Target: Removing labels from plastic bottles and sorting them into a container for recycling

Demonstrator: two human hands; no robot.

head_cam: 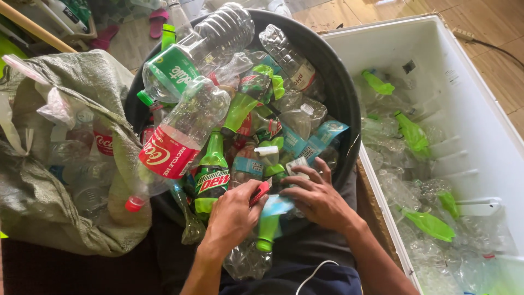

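My left hand (233,216) grips a small red-handled cutter (261,192) with its tip against a pale blue label (276,206). That label wraps a crushed clear bottle with a green neck (266,234) lying across my lap. My right hand (316,198) rests on the label and the bottle, fingers spread toward the pile. Just beyond both hands a black round tub (341,93) brims with plastic bottles: a clear one with a red label (174,145), a green one with a green label (212,175) and a large clear one with a green label (188,63).
A white box-shaped container (480,131) on the right holds several crushed clear and green bottles without labels. On the left slumps a grey-green woven sack (38,196) stuffed with more bottles. Wooden floor shows at the top right. A white cord (314,271) lies on my lap.
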